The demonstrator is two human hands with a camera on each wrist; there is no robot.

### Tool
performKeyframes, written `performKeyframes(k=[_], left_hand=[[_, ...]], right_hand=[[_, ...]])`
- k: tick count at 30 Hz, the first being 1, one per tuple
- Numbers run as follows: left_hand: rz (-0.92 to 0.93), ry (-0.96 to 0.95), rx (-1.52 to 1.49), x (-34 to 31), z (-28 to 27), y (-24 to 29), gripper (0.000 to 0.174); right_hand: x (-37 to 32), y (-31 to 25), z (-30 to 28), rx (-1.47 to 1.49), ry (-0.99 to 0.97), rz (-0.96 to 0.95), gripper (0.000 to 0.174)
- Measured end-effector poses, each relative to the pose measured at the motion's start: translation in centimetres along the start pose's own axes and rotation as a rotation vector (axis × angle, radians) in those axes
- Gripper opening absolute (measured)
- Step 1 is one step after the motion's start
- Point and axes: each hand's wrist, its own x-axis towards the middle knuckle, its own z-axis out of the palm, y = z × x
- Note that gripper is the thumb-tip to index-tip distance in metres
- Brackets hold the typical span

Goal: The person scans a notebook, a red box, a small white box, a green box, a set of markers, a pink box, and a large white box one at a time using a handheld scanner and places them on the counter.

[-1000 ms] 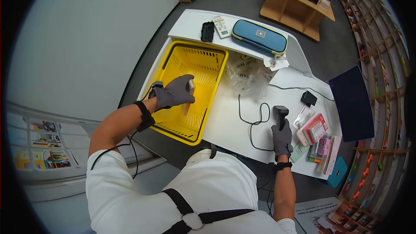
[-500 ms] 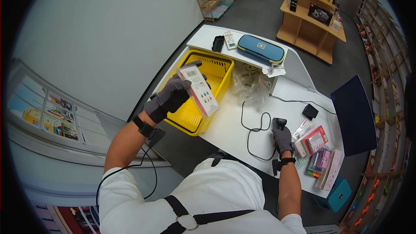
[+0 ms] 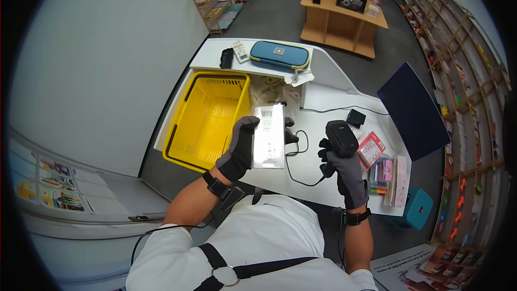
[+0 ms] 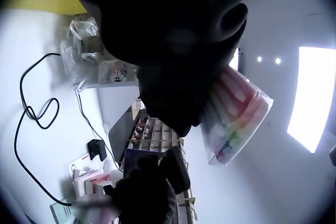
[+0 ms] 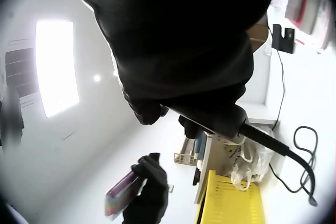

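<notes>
In the head view the left hand (image 3: 238, 148), in a grey and black glove, holds a flat clear-and-white package (image 3: 269, 137) with a barcode, thumb on one edge and fingers round the other. The left wrist view shows colourful contents in the package (image 4: 236, 116). Gloved too, the right hand (image 3: 347, 175) grips a black corded scanner (image 3: 341, 138) raised above the counter. From the scanner's handle (image 5: 228, 121) runs a black cable in the right wrist view. The package and scanner are apart.
A yellow basket (image 3: 173, 145) sits at the counter's left, beside a clear plastic bag (image 3: 264, 91). A blue case (image 3: 279, 55) lies on the raised ledge. At the right are packaged items (image 3: 371, 151), a small black box (image 3: 355, 118) and a dark monitor (image 3: 413, 110).
The left hand has brought the package out of the basket, rightward to the front of the body, and turned it. The right hand has lifted the scanner off the counter.
</notes>
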Motion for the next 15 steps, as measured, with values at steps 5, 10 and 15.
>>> performKeyframes(k=[5,10,15], left_hand=[[-0.013,0.070,0.202,3.1,-0.1,-1.4,0.066],[0.102,0.084,0.422,4.8,-0.7,-1.2,0.063],[0.270,0.075,0.399,4.5,-0.5,-0.2,0.073]], right_hand=[[-2.9,-5.1,1.9,-0.161,0.060,-0.073,0.049],[-4.3,-6.4,3.9,-0.264,0.081,-0.087,0.043],[-4.6,-5.6,5.3,-0.441,0.047,-0.173,0.033]])
